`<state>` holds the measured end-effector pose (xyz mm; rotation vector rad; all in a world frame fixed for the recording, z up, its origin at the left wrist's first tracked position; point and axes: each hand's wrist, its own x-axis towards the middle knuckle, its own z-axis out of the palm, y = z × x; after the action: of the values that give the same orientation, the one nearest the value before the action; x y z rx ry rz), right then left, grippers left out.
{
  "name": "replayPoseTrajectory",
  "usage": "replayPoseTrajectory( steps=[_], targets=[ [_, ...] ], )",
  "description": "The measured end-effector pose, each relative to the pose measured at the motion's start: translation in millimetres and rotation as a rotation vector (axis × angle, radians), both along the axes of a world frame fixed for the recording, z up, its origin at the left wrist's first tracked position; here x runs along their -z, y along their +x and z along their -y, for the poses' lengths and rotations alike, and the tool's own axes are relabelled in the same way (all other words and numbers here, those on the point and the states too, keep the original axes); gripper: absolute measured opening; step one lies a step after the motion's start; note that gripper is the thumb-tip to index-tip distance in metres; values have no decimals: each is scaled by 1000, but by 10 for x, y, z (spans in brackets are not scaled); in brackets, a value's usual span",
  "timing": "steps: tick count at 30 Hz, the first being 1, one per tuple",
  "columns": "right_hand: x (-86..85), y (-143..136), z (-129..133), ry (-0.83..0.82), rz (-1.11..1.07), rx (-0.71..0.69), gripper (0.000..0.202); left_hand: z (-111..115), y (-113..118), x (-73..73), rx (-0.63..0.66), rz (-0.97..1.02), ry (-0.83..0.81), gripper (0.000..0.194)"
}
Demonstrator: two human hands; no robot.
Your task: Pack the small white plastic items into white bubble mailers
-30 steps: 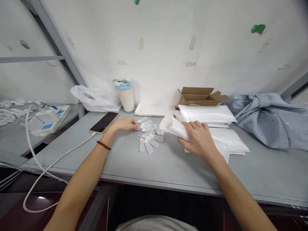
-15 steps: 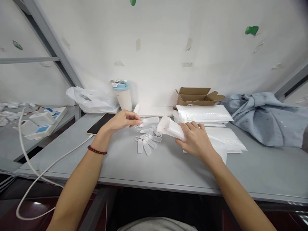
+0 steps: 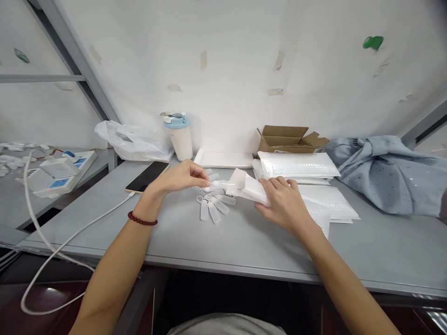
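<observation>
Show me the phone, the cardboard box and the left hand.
Phone (image 3: 148, 176), head view, middle of its dark screen.
Cardboard box (image 3: 294, 149), head view, front wall.
Left hand (image 3: 179, 177), head view, back of the hand.

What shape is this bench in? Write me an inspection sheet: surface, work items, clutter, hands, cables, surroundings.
Surface: gray tabletop, no spill seen.
Work items: loose tags, translucent and looped, lie mid-bench; stacked bubble mailers at right.
Clutter: smartphone, lidded tumbler, plastic bag, open cardboard box, blue-gray fabric.
Hands: left hand pinches one tag at the mouth of the white pouch gripped by the right hand.
Cables: white charging cable in smartphone, looping past the front edge.
Surroundings: white wall with tape scraps; white device on left-hand bench.
</observation>
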<state>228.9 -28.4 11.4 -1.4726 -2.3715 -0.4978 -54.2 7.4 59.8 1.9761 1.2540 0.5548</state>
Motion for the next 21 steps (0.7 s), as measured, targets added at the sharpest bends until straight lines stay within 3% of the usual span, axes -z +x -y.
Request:
replayPoseTrajectory(
  steps=[4, 8, 14, 17, 19, 21],
  targets=[
    [16, -31, 10, 23, -2, -73, 34, 16, 147, 38, 51, 24, -19, 15],
    [43, -103, 50, 76, -12, -163, 35, 90, 437, 154, 136, 77, -22, 18],
    [78, -159, 82, 122, 2, -205, 34, 222, 806, 321, 131, 1, 320, 29],
    [69, -134, 63, 120, 3, -167, 33, 198, 688, 237, 91, 82, 280, 28],
    [54, -99, 40, 126, -5, -129, 32, 133, 483, 149, -75, 138, 253, 26],
    [35, -55, 16, 132, -23, -92, 31, 41, 240, 91, -242, 74, 257, 25]
  ],
)
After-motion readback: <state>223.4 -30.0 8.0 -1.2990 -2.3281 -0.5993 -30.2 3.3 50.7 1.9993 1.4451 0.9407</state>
